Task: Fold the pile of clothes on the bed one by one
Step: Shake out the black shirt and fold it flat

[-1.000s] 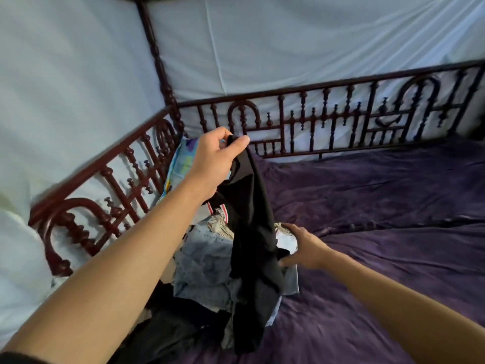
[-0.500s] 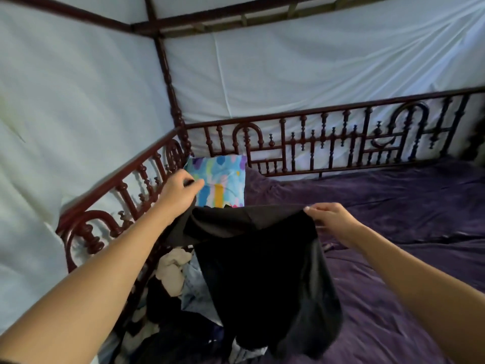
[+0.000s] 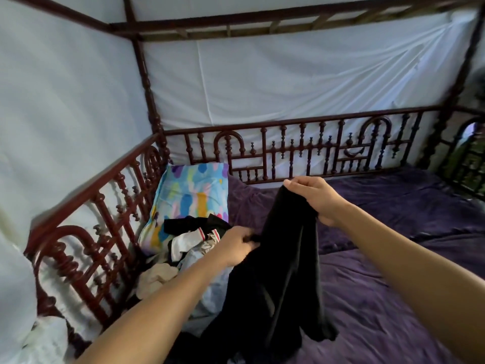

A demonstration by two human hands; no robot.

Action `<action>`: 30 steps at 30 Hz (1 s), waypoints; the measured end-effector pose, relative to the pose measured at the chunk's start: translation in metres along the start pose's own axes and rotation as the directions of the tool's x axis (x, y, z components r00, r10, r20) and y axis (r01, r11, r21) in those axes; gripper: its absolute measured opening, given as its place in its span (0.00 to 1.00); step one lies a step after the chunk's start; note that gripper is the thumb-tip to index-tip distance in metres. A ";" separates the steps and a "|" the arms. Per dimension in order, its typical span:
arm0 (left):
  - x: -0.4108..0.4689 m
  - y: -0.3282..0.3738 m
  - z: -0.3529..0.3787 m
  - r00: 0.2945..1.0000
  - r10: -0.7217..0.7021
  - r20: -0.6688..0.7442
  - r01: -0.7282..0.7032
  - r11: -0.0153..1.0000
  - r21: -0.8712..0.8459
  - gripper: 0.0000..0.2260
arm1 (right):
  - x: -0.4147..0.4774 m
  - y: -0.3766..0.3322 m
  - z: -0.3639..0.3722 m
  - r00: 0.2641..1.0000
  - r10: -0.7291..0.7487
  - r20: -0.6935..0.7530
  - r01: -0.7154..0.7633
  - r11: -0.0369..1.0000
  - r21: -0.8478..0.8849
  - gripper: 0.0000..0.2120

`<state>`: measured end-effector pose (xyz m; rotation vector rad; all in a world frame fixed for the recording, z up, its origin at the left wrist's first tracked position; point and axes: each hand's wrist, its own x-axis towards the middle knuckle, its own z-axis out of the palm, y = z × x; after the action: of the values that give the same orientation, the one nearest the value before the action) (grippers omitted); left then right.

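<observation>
Holding a black garment [image 3: 283, 271] w/ both hands rn. My right hand [image 3: 312, 197] is up high, fingers clenched around the top edge of it, so the fabric hangs down in long folds from there. My left hand [image 3: 237, 244] is lower and to the left, pinching a bit of the same garment's side edge betw thumb and fingers. The bottom of it drapes down onto the purple bedspread [image 3: 380, 298], kinda bunched at the lower end.

The rest of the pile of clothes [image 3: 183, 248] sits to the left of the garment, up against the dark red wooden bed rail [image 3: 105, 206]. I can see black stuff, something white w/ red stripe trim, a pale blue piece and a cream one, all jumbled. Can't tell what each item is tbh. Behind the pile a colourful pillow [image 3: 194, 190] leans in the corner where the two rails meet. White cloth [image 3: 288, 82] hangs behind the frame on both sides.
</observation>
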<state>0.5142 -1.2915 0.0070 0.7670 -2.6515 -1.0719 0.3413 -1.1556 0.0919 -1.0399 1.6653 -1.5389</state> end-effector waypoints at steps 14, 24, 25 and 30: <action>-0.006 0.083 -0.093 0.974 -0.073 -0.214 -0.118 0.641 -0.759 0.10 | 0.008 0.106 0.032 0.954 0.298 0.036 -0.206 0.735 -0.646 0.09; -0.002 -0.024 -0.097 0.999 0.039 -0.032 -0.031 0.973 0.228 0.05 | 0.021 0.040 0.034 0.991 0.039 -0.131 -0.059 0.987 -0.150 0.10; 0.000 -0.026 -0.089 1.000 0.025 -0.011 -0.024 0.994 0.103 0.04 | 0.023 0.031 0.034 0.993 0.017 -0.115 -0.039 0.980 -0.195 0.10; 0.008 -0.014 -0.066 0.971 -0.184 -0.152 0.070 0.829 -0.555 0.11 | 0.013 0.013 0.008 0.998 -0.021 -0.056 0.001 0.943 -0.333 0.04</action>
<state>0.5355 -1.3434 0.0449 0.8703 -1.9851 -1.5923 0.3397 -1.1708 0.0789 -1.1850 2.0124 -1.3318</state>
